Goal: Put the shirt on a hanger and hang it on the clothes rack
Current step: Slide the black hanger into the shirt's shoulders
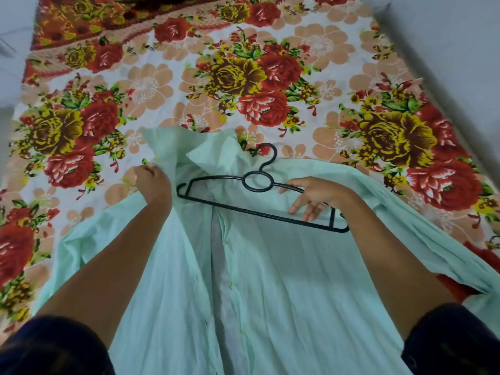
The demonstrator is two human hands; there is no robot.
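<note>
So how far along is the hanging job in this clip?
Done: the pale mint-green button shirt lies spread open on the floral bedsheet, with the black plastic hanger laid at its collar end. In hand: the left hand lifts the shirt's shoulder fabric while the right hand holds the hanger's arm. Left: seating both shoulders on the hanger and hanging it; no clothes rack is in view.

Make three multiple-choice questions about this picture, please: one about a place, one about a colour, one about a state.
1. Where does the hanger lie?
A. On the shirt
B. On the floor
C. On a rack

2. What colour is the shirt?
A. Red
B. Pale green
C. Black

3. What does the left hand do?
A. Rests flat
B. Holds the hanger
C. Pinches shirt fabric

Answers: 1 A, it lies over the open shirt, under the right hand; 2 B, the cloth is mint; 3 C, curled fingers lift the shirt's edge.
</note>
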